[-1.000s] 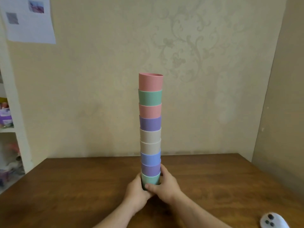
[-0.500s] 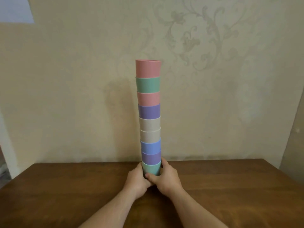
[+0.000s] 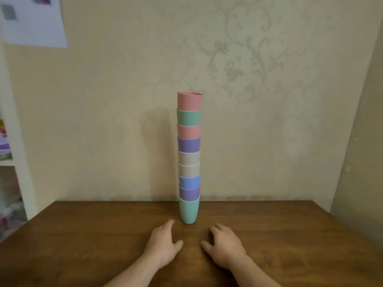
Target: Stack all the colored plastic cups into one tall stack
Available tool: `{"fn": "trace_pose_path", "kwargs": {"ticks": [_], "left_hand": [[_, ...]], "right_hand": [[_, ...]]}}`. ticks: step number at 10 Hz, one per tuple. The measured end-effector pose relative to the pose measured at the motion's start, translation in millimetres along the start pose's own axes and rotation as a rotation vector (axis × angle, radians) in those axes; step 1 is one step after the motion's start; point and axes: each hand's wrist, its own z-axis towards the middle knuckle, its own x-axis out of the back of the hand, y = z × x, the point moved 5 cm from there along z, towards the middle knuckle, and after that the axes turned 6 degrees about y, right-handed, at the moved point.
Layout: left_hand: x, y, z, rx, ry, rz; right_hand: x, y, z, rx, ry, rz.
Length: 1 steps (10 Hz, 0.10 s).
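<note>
Though the stack [image 3: 189, 158] stands alone on the surface [image 3: 290, 235], both hands, left [image 3: 163, 246] and right [image 3: 224, 246], lie empty and spread just before it; stacking looks finished, leaving only a careful withdrawal without jarring.

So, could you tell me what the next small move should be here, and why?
Probably just draw both hands back gently. The stack stands upright by itself on the table, no loose cups show, and the left hand and right hand lie open nearby, not touching it.

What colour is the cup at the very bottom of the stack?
Mint green, the bottom cup; seen clearly in the head view.
</note>
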Motion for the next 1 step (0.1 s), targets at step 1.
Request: {"fn": "trace_pose_path", "kwargs": {"ticks": [1], "left_hand": [[13.3, -7.8, -47.9, -0.1, -0.054, 0.104]], "right_hand": [[8.3, 7.2, -52.2, 0.064, -0.005, -0.042]]}}
